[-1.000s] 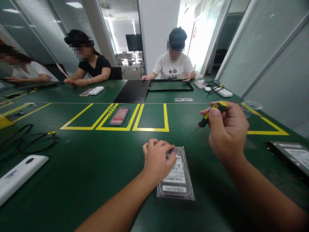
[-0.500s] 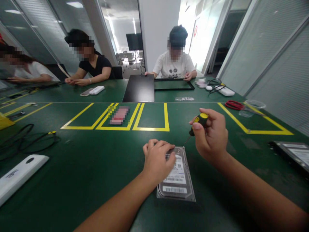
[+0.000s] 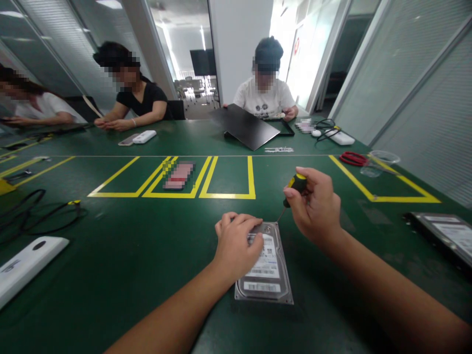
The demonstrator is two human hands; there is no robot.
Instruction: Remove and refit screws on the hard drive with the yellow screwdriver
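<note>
A silver hard drive (image 3: 266,275) with white labels lies flat on the green table (image 3: 147,246) in front of me. My left hand (image 3: 236,242) rests on its far left part, fingers curled and pressing it down. My right hand (image 3: 316,205) is closed round a small screwdriver (image 3: 293,188) with a black and yellow handle. The thin tip points down at the drive's far right corner and sits at or just above it.
A second hard drive (image 3: 444,236) lies at the right edge. A white device (image 3: 25,265) and black cables (image 3: 37,214) are at the left. Yellow tape boxes (image 3: 224,182) cross the middle. Red-handled pliers (image 3: 352,158) and a clear cup (image 3: 383,158) sit far right. Three people sit opposite; one tilts a black panel (image 3: 249,127).
My right hand has come down and left with the screwdriver, bringing the tip to the drive's far right corner. The person opposite has lifted and swung the black panel. My left hand stays put.
</note>
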